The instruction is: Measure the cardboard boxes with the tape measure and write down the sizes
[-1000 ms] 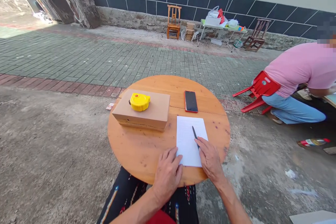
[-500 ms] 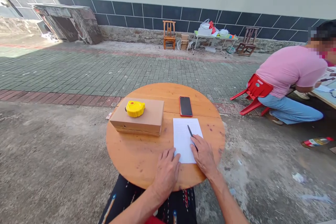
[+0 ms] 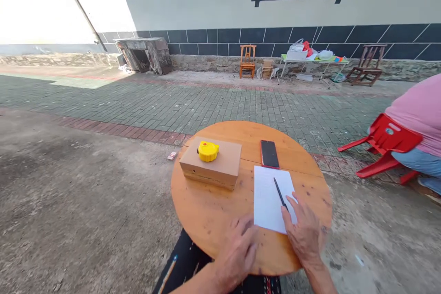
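Matt paper sheet (image 3: 267, 202), smooth wooden table (image 3: 213, 211), matt cardboard box (image 3: 225, 161), plastic tape measure (image 3: 208, 152).

I count two hands (image 3: 237, 250) — one pen (image 3: 280, 194), one page (image 3: 268, 197), one phone (image 3: 269, 154); one box (image 3: 227, 158), one tape measure (image 3: 208, 152); three chairs (image 3: 247, 61)

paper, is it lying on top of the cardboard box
No, the paper lies on the wooden table, to the right of the box.

The right fingers (image 3: 286, 220) hide the near end of the pen (image 3: 278, 189); the paper (image 3: 267, 200) is too faintly marked to read.
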`<state>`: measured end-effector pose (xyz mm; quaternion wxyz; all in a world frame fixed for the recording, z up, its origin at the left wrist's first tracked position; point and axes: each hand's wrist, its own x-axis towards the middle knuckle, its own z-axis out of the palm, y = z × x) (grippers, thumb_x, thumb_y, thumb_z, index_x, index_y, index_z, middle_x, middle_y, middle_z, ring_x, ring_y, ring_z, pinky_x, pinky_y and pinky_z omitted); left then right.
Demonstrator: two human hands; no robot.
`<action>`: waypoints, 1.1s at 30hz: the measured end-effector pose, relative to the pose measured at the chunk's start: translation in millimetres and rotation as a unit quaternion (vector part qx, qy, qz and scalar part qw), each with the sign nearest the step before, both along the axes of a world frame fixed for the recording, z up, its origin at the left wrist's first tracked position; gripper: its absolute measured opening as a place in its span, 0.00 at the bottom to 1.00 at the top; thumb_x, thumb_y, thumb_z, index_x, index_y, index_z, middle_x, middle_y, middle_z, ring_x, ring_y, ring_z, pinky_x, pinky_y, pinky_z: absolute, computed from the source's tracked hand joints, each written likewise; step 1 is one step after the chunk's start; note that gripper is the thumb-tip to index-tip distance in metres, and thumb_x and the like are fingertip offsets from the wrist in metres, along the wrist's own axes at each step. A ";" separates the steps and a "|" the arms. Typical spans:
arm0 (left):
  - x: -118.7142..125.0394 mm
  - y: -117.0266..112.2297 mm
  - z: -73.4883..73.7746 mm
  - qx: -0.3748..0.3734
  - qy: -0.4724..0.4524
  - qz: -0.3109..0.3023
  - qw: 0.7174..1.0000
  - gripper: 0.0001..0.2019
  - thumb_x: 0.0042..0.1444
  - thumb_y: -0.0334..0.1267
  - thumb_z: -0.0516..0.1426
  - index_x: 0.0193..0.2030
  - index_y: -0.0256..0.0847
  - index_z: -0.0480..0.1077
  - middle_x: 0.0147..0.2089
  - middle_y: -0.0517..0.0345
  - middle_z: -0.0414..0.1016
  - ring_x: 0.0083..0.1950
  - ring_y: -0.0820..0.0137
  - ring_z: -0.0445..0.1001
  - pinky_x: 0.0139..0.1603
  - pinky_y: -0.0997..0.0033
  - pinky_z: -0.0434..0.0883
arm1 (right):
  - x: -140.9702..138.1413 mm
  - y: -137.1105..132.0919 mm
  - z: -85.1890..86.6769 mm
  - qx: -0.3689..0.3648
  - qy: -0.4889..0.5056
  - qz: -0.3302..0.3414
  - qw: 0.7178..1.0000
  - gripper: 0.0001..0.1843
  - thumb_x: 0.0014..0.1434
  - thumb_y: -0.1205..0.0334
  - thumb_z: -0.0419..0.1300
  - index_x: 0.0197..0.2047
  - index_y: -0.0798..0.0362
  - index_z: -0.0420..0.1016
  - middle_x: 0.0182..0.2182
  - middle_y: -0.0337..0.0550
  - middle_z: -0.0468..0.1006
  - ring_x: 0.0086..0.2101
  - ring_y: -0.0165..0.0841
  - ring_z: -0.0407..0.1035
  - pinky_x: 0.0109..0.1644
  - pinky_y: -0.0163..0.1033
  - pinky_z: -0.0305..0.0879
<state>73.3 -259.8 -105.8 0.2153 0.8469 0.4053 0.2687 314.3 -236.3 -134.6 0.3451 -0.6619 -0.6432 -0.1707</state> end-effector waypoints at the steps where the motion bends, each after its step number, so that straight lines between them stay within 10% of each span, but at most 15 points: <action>1: -13.0 -3.4 -2.0 0.012 -0.016 0.002 1.000 0.23 0.54 0.24 0.56 0.56 0.44 0.69 0.62 0.50 0.68 0.60 0.60 0.68 0.60 0.58 0.70 | -1.3 -0.8 1.0 0.014 0.007 -0.002 1.000 0.21 0.68 0.50 0.50 0.49 0.55 0.76 0.52 0.57 0.78 0.49 0.50 0.73 0.50 0.54 0.66; 5: -82.4 12.7 0.9 0.093 -0.093 0.125 0.983 0.19 0.59 0.28 0.53 0.56 0.44 0.70 0.61 0.47 0.69 0.61 0.59 0.68 0.61 0.54 0.69 | -23.9 -1.4 17.7 0.024 0.092 0.041 0.995 0.18 0.67 0.51 0.52 0.48 0.54 0.76 0.53 0.57 0.77 0.51 0.48 0.72 0.55 0.55 0.65; 9: -145.2 78.7 29.2 0.025 -0.244 0.332 0.911 0.18 0.60 0.41 0.56 0.57 0.42 0.71 0.62 0.46 0.68 0.65 0.56 0.64 0.67 0.49 0.62 | -65.4 22.4 48.4 -0.020 0.201 0.100 0.974 0.19 0.63 0.49 0.56 0.50 0.51 0.75 0.57 0.53 0.74 0.56 0.47 0.69 0.61 0.57 0.61; 16: -151.7 168.5 53.8 -0.135 -0.352 0.314 0.871 0.22 0.62 0.49 0.54 0.59 0.39 0.70 0.61 0.47 0.73 0.63 0.58 0.69 0.64 0.58 0.65 | -135.4 92.5 89.1 -0.186 0.476 0.120 0.851 0.37 0.58 0.38 0.57 0.63 0.53 0.67 0.62 0.55 0.70 0.60 0.48 0.65 0.62 0.54 0.62; 21: -129.8 147.3 46.8 -0.168 -0.375 0.303 0.860 0.25 0.63 0.48 0.53 0.64 0.41 0.65 0.60 0.48 0.74 0.60 0.59 0.73 0.62 0.60 0.67 | -157.0 81.2 100.1 -0.229 0.494 0.108 0.832 0.38 0.61 0.35 0.54 0.67 0.47 0.61 0.66 0.46 0.66 0.64 0.46 0.58 0.68 0.53 0.53; 33: -129.1 87.7 9.2 -0.215 -0.449 0.268 0.824 0.31 0.65 0.58 0.48 0.67 0.39 0.62 0.69 0.47 0.64 0.71 0.58 0.59 0.72 0.57 0.55 | -150.5 31.1 111.7 -0.151 0.225 0.041 0.962 0.41 0.58 0.37 0.56 0.67 0.54 0.59 0.67 0.55 0.62 0.65 0.52 0.56 0.68 0.60 0.52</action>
